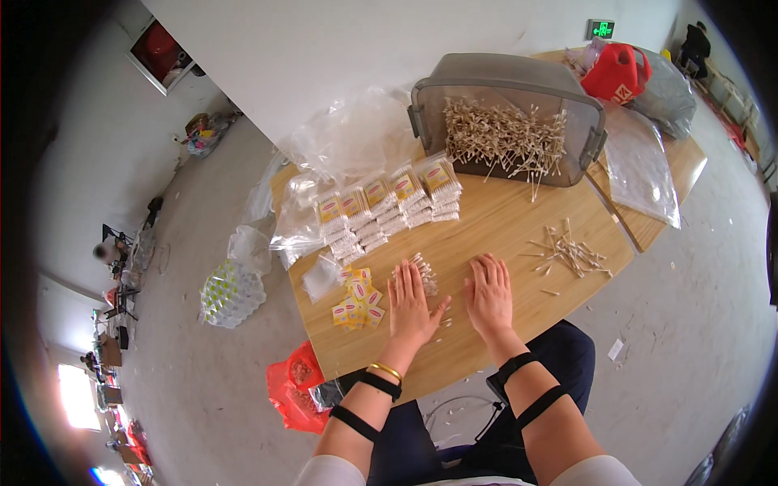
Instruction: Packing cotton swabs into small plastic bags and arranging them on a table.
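My left hand (412, 306) lies palm down on the wooden table (506, 217), fingers stretched and thumb apart. Under and just beyond its fingertips is a small bunch of cotton swabs (425, 277), partly hidden by the hand. A few swab tips lie by the left thumb. To the right, my right hand (489, 298) rests flat with its fingers stretched out, and nothing shows in it. Small yellow printed cards (358, 301) are spread left of my left hand. Beyond them sits a little stack of clear bags (322, 278). A loose heap of cotton swabs (572, 253) lies right of my right hand.
Stacked packets of swabs (376, 201) stand at the back left, beside crumpled clear plastic (344, 138). A grey bin (506, 74) tipped on its side holds many swabs. A red bag (300, 390) hangs by the near left edge. Another red bag (616, 74) sits far right.
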Available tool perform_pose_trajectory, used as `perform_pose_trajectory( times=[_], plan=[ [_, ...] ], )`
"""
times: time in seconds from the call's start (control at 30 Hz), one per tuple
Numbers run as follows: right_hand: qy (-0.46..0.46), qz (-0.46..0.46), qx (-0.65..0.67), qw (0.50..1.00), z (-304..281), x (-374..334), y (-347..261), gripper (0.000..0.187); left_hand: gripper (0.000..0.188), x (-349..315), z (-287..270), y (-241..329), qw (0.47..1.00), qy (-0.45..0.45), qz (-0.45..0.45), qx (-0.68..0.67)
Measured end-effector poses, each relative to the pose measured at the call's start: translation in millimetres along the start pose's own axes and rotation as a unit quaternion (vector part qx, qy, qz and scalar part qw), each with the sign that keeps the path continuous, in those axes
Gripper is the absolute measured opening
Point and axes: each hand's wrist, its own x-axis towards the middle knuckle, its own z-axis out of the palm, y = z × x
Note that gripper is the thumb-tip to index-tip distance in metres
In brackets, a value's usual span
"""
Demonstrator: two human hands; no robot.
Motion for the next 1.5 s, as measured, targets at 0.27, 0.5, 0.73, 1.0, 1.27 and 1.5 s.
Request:
perform_pose_trajectory(
  times=[0.27,0.5,0.73,1.0,1.27,1.5],
  plan=[
    [-0.004,-0.003,-0.026,1.0,3,0,1,0.04,0.102,-33,-2,18,1.0,-0.024,-0.005,0.015],
    [-0.009,-0.006,-0.018,1.0,3,-1,1,0.04,0.102,-57,-3,19,0.999,-0.046,0.022,0.008],
    [-0.007,-0.005,-0.025,1.0,2,-2,2,0.04,0.095,-25,-14,7,0.997,0.002,0.075,-0.002],
    [-0.003,-0.004,-0.019,1.0,3,-1,1,0.039,0.092,-44,-14,9,0.998,-0.017,0.056,0.005],
    [-0.003,-0.001,-0.017,1.0,2,0,4,0.04,0.093,-61,-19,19,0.999,-0.032,0.012,0.004],
    [-0.006,-0.005,-0.02,1.0,1,0,1,0.04,0.095,-38,-10,2,0.997,-0.016,0.046,0.065]
  ],
)
